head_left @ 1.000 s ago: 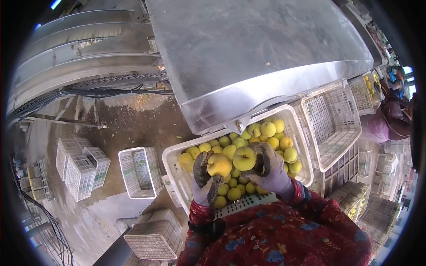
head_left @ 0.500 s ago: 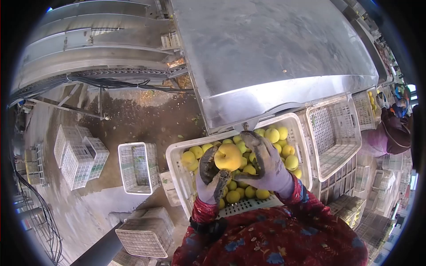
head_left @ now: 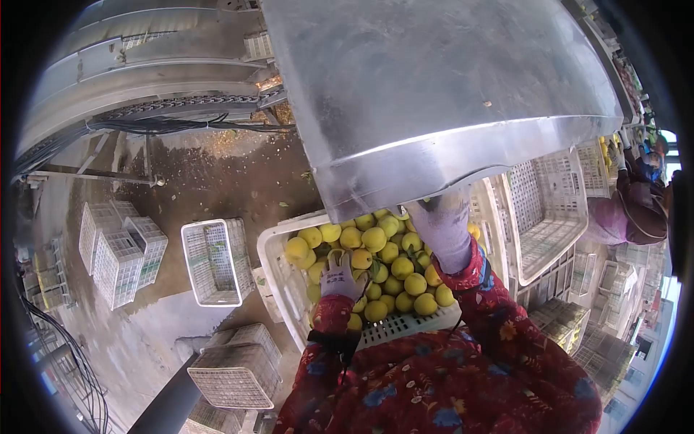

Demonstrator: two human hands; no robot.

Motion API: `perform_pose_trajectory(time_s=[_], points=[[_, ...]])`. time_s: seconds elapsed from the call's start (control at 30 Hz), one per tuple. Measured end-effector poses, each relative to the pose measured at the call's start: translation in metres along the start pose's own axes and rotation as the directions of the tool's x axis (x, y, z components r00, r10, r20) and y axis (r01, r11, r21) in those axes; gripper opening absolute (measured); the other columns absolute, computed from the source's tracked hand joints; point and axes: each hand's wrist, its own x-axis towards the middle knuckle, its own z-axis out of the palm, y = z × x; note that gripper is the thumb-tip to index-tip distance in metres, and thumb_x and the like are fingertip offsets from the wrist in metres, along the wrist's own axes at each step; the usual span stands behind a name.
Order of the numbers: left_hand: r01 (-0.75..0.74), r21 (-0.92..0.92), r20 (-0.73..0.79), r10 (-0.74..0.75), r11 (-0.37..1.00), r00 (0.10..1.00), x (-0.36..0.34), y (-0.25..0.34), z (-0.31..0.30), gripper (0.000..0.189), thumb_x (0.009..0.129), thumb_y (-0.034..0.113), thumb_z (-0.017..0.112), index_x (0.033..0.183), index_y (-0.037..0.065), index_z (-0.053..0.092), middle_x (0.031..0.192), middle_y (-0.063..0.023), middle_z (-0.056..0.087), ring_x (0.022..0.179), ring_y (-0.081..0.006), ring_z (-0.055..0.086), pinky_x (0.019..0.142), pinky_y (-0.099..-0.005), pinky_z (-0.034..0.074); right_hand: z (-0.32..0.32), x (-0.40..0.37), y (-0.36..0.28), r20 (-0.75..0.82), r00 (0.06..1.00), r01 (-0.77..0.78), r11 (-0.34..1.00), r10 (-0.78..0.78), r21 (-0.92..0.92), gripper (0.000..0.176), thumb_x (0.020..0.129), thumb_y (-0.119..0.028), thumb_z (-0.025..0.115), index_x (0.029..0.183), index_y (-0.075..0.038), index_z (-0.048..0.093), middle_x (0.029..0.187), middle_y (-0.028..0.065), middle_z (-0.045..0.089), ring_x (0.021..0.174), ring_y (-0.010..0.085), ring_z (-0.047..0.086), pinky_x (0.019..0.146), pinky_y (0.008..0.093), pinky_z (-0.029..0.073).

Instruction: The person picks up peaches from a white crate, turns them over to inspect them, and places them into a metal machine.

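A white plastic crate in front of me holds many round yellow-green fruits, which look like peaches, and a few green leaves. My left hand, in a pale glove with dark print on its back, lies over the fruits on the crate's left side. Its fingers reach forward and look apart, touching the fruit there. My right hand, in a similar glove, is at the crate's far right part. The metal cover's front edge hides its fingers, so whether they hold anything is not visible.
A large metal cover overhangs the crate's far side. Another white crate stands to the right. Stacked crates and a single crate are on the floor at left. A person is at far right.
Both hands held a yellow fruit up over the crate; they have parted. The left went down onto the fruits, the right forward under the metal edge. The view has shifted slightly.
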Motion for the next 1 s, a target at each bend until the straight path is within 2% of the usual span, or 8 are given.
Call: perform_pose_trajectory(time_s=[0.13, 0.27, 0.37, 0.47, 0.53, 0.63, 0.73, 1.0], points=[[0.048, 0.132, 0.211, -0.075, 0.990, 0.975, 0.009, 0.008, 0.017, 0.084, 0.077, 0.044, 0.074, 0.146, 0.011, 0.040, 0.147, -0.0211, 0.038, 0.125, -0.0407, 0.049, 0.102, -0.0544, 0.042, 0.008, -0.066, 0.023, 0.197, 0.966, 0.138, 0.979, -0.167, 0.151, 0.049, 0.075, -0.016, 0.078, 0.119, -0.007, 0.058, 0.109, 0.0151, 0.060, 0.090, 0.0340, 0.062, 0.076, 0.0438, 0.050], [-0.084, 0.404, 0.126, 0.035, 0.911, 0.991, -0.005, -0.001, 0.087, 0.082, 0.076, 0.043, 0.076, 0.143, 0.011, 0.041, 0.139, -0.0192, 0.044, 0.125, -0.0372, 0.048, 0.103, -0.0532, 0.039, 0.076, -0.128, 0.056, 0.720, 0.692, 0.094, 0.995, -0.044, -0.029, 0.055, 0.079, -0.020, 0.072, 0.130, -0.009, 0.053, 0.118, 0.0131, 0.060, 0.089, 0.0318, 0.066, 0.074, 0.0426, 0.054], [-0.055, 0.311, 0.237, -0.022, 0.949, 0.971, 0.020, -0.014, 0.089, 0.076, 0.076, 0.039, 0.078, 0.138, 0.012, 0.045, 0.139, -0.0196, 0.045, 0.118, -0.0439, 0.053, 0.093, -0.0532, 0.048, 0.136, -0.150, 0.090, 0.845, 0.534, 0.297, 0.944, -0.039, -0.144, 0.061, 0.081, -0.025, 0.068, 0.138, -0.011, 0.048, 0.127, 0.0148, 0.057, 0.091, 0.0333, 0.068, 0.076, 0.0430, 0.055], [0.134, -0.321, 0.106, -0.105, 0.937, 0.989, 0.007, -0.021, 0.039, 0.069, 0.074, 0.037, 0.083, 0.127, 0.008, 0.048, 0.117, -0.0163, 0.058, 0.108, -0.0336, 0.060, 0.089, -0.0468, 0.051, 0.108, -0.129, 0.070, 0.829, 0.554, -0.028, 0.997, 0.073, -0.069, 0.075, 0.075, -0.036, 0.075, 0.139, -0.010, 0.046, 0.132, 0.0237, 0.051, 0.111, 0.0386, 0.060, 0.090, 0.0474, 0.052], [0.041, -0.690, -0.033, -0.088, 0.723, 0.996, 0.004, -0.051, 0.042, 0.059, 0.078, 0.024, 0.082, 0.122, 0.005, 0.049, 0.111, -0.0132, 0.061, 0.105, -0.0251, 0.063, 0.089, -0.0400, 0.053, 0.075, -0.111, 0.059, 0.848, 0.511, -0.300, 0.954, 0.142, 0.021, 0.088, 0.068, -0.044, 0.081, 0.139, -0.007, 0.044, 0.131, 0.0276, 0.050, 0.124, 0.0417, 0.050, 0.102, 0.0487, 0.046], [-0.100, -0.973, -0.108, -0.027, 0.210, 0.994, -0.013, -0.020, -0.002, 0.045, 0.084, 0.008, 0.074, 0.122, 0.003, 0.050, 0.117, -0.0108, 0.060, 0.110, -0.0214, 0.062, 0.092, -0.0359, 0.054, 0.026, -0.085, 0.029, 0.891, 0.444, -0.355, 0.932, 0.096, 0.076, 0.085, 0.070, -0.036, 0.083, 0.138, -0.005, 0.043, 0.131, 0.0250, 0.051, 0.123, 0.0408, 0.051, 0.104, 0.0472, 0.045], [-0.204, -0.977, -0.201, 0.060, 0.057, 0.978, -0.026, 0.002, -0.029, 0.045, 0.088, -0.003, 0.066, 0.129, 0.002, 0.048, 0.123, -0.0120, 0.059, 0.112, -0.0218, 0.062, 0.095, -0.0364, 0.055, -0.007, -0.079, 0.008, 0.676, 0.735, -0.383, 0.858, 0.058, 0.343, 0.082, 0.069, -0.024, 0.085, 0.137, -0.004, 0.045, 0.131, 0.0212, 0.053, 0.122, 0.0387, 0.053, 0.104, 0.0456, 0.045], [-0.137, -0.940, -0.190, 0.144, -0.313, 0.971, -0.049, 0.032, -0.065, 0.061, 0.088, 0.000, 0.066, 0.144, 0.001, 0.040, 0.133, -0.0168, 0.054, 0.119, -0.0305, 0.059, 0.099, -0.0466, 0.053, -0.057, -0.062, -0.025, 0.389, 0.914, -0.268, 0.887, 0.111, 0.376, 0.076, 0.062, -0.016, 0.091, 0.127, -0.002, 0.054, 0.121, 0.0163, 0.057, 0.108, 0.0313, 0.060, 0.089, 0.0400, 0.051]])
